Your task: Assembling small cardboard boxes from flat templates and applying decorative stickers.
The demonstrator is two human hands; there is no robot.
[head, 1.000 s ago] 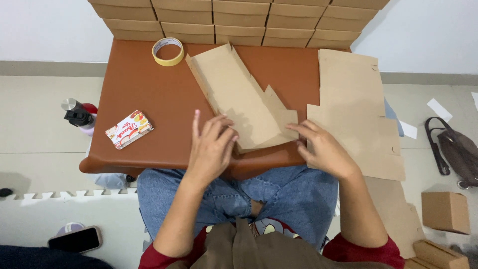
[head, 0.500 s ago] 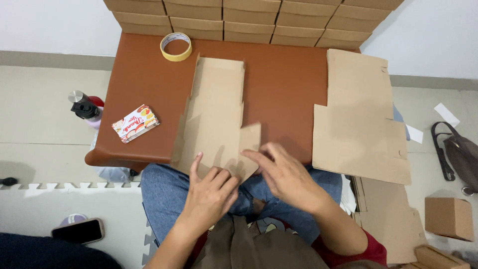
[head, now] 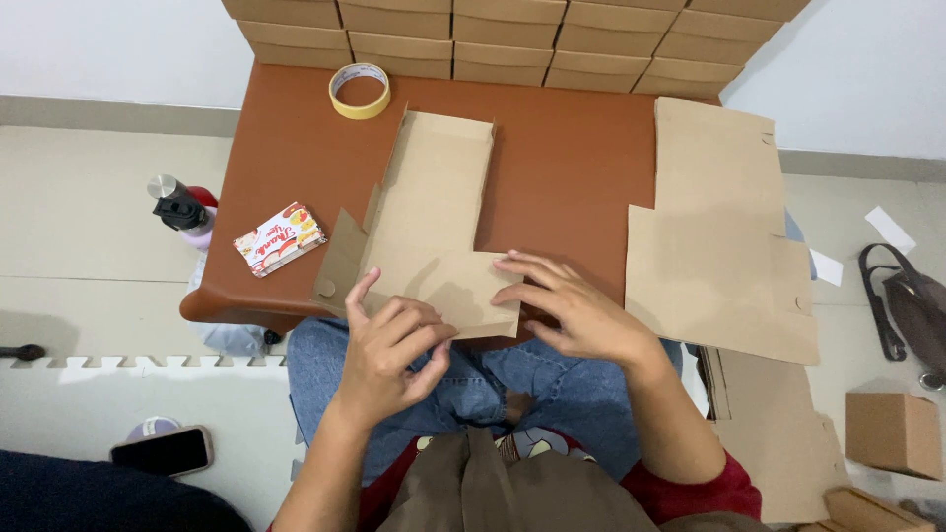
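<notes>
Both hands work the near edge of a flat cardboard box blank point(head: 434, 227) lying on the brown table point(head: 562, 158). Left hand point(head: 389, 350) pinches the blank's near flap between thumb and curled fingers; right hand point(head: 572, 310) lies open, fingers spread, pressing the same flap at about 3 o'clock from the left. It looks light and stiff, bending only along its scored creases, so holding at the flap edges suits it. At 12 o'clock sits a roll of yellow tape point(head: 360, 91), at 9 o'clock a small snack packet point(head: 281, 238), and at 3 o'clock more flat blanks point(head: 719, 236), possibly several stacked
</notes>
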